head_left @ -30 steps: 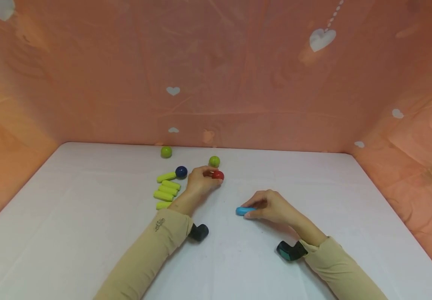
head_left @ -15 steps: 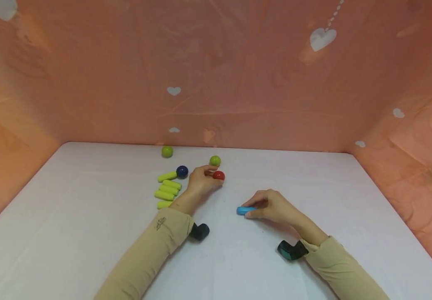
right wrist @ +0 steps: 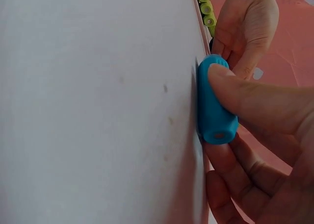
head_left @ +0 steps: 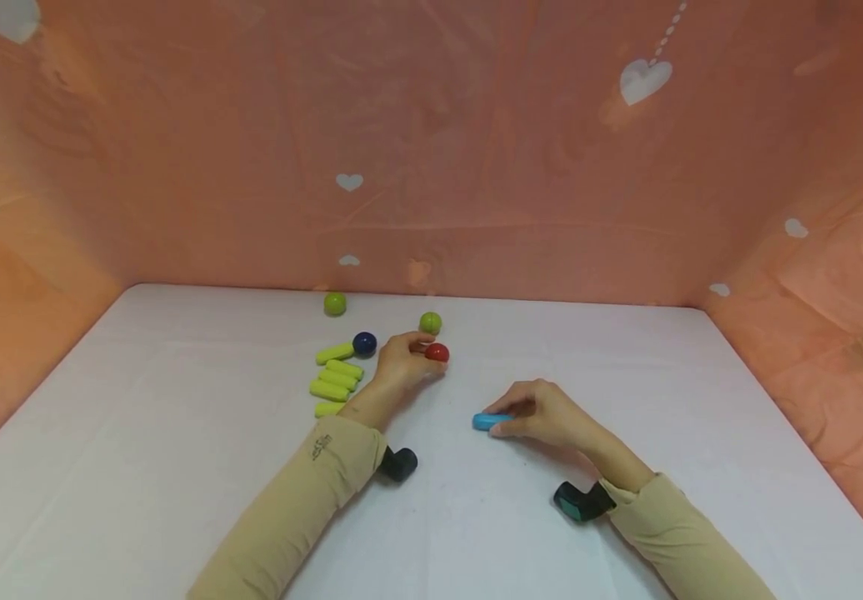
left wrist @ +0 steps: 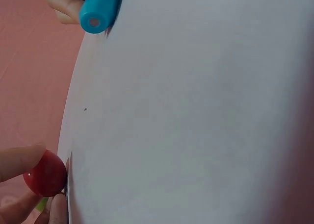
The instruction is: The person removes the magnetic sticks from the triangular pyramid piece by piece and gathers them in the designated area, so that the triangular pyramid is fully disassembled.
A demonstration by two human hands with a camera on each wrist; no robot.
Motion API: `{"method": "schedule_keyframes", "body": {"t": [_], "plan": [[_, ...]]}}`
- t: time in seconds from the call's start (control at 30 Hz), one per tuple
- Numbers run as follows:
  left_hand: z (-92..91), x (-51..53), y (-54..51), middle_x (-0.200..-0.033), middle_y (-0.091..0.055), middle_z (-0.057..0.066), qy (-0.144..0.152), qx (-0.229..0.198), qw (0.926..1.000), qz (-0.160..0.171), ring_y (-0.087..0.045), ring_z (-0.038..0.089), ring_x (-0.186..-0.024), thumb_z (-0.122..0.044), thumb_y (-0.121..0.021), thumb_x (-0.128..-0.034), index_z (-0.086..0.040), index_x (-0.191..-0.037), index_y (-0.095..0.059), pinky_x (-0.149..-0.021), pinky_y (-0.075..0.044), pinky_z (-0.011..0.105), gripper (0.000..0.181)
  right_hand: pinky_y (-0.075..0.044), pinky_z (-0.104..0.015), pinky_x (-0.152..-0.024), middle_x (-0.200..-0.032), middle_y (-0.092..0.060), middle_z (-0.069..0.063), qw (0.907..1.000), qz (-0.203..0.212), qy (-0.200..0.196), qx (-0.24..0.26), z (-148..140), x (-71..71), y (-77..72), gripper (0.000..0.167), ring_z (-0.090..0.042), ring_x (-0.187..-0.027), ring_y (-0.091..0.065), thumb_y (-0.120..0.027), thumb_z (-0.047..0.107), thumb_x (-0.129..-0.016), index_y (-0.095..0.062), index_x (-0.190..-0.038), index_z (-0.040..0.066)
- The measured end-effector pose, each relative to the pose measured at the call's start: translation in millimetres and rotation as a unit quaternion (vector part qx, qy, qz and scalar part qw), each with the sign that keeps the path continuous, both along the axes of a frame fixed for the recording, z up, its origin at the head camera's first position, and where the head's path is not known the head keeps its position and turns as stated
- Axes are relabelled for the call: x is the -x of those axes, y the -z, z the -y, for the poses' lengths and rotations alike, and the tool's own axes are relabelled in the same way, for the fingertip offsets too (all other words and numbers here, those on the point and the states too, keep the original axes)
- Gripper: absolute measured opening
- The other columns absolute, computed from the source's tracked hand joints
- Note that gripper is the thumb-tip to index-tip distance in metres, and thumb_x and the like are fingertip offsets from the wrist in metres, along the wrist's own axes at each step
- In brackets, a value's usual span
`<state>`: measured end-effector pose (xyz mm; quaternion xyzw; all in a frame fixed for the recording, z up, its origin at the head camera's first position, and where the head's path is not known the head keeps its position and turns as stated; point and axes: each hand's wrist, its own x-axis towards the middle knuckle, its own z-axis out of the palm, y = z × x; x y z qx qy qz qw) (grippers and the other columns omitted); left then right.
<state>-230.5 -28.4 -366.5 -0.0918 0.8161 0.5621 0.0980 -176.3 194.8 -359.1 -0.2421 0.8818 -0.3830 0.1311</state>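
Note:
With thumb and fingers, my left hand (head_left: pixel 401 360) pinches a glossy red ball (head_left: pixel 437 352) low at the white tabletop. In the left wrist view the red ball (left wrist: pixel 46 174) shows between the thumb and fingers. My right hand (head_left: pixel 544 410) grips a short blue rod (head_left: pixel 491 421), which lies sideways close to the table. The right wrist view shows this blue rod (right wrist: pixel 216 106) with a small pale disc in its end and the thumb along its side. Just behind the red ball sits a green ball (head_left: pixel 430 322).
Several yellow-green rods (head_left: pixel 330 389) lie left of the left forearm, one partly hidden by it. A dark blue ball (head_left: pixel 365 343) touches the farthest rod. Another green ball (head_left: pixel 335 304) rests near the back edge. An orange cloth (head_left: pixel 476 167) with hearts surrounds the table (head_left: pixel 177 467).

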Motion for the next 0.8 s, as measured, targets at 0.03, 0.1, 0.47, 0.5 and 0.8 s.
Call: {"method": "schedule_keyframes", "body": {"t": [0.03,0.1,0.47,0.5,0.8], "plan": [[0.3,-0.4,-0.3,-0.12,-0.062,0.016,-0.001,-0.001,1.0,0.002,-0.054,0.031,-0.117,-0.002,-0.077,-0.0756,-0.007,-0.123,-0.063,-0.102,-0.044,0.041,0.05,-0.049,-0.02,-0.075,-0.095,-0.072,-0.001,1.0,-0.001,0.0,0.0,0.3,-0.1,0.2,0.024,-0.01,-0.088,-0.059,-0.078,0.02,-0.079,-0.076,-0.1,0.009],[1.0,-1.0,-0.6,-0.12,-0.062,0.016,-0.002,-0.002,1.0,0.005,-0.054,0.031,-0.117,-0.002,-0.077,-0.0758,-0.007,-0.123,-0.063,-0.103,-0.043,0.041,0.05,-0.049,-0.02,-0.076,-0.094,-0.072,-0.001,1.0,-0.001,0.0,0.0,0.8,-0.2,0.5,0.024,-0.01,-0.088,-0.059,-0.079,0.02,-0.079,-0.076,-0.1,0.009],[4.0,-2.6,-1.7,-0.123,-0.061,0.015,-0.001,0.012,0.9999,0.011,-0.054,0.032,-0.119,-0.003,-0.078,-0.0756,-0.006,-0.124,-0.061,-0.104,-0.043,0.042,0.051,-0.048,-0.02,-0.074,-0.094,-0.072,0.0,0.9999,0.006,0.007,-0.005,0.9,-1.1,0.7,0.024,-0.011,-0.087,-0.058,-0.079,0.021,-0.079,-0.076,-0.1,0.009],[4.2,-2.9,-2.1,-0.123,-0.061,0.015,-0.001,0.013,0.9998,0.012,-0.053,0.032,-0.119,-0.003,-0.078,-0.0758,-0.006,-0.124,-0.061,-0.104,-0.043,0.042,0.051,-0.048,-0.02,-0.074,-0.094,-0.072,0.0,0.9999,0.006,0.009,-0.007,1.0,-1.4,0.5,0.024,-0.011,-0.087,-0.058,-0.079,0.021,-0.079,-0.076,-0.1,0.01],[8.0,-7.9,-6.5,-0.12,-0.062,0.016,0.011,0.028,0.9994,0.017,-0.056,0.03,-0.113,-0.005,-0.078,-0.0756,-0.005,-0.127,-0.058,-0.101,-0.045,0.039,0.056,-0.048,-0.021,-0.074,-0.094,-0.071,0.0,0.9999,0.004,0.008,-0.011,-0.4,-0.5,-1.1,0.024,-0.012,-0.088,-0.058,-0.079,0.022,-0.079,-0.076,-0.1,0.01]]}}
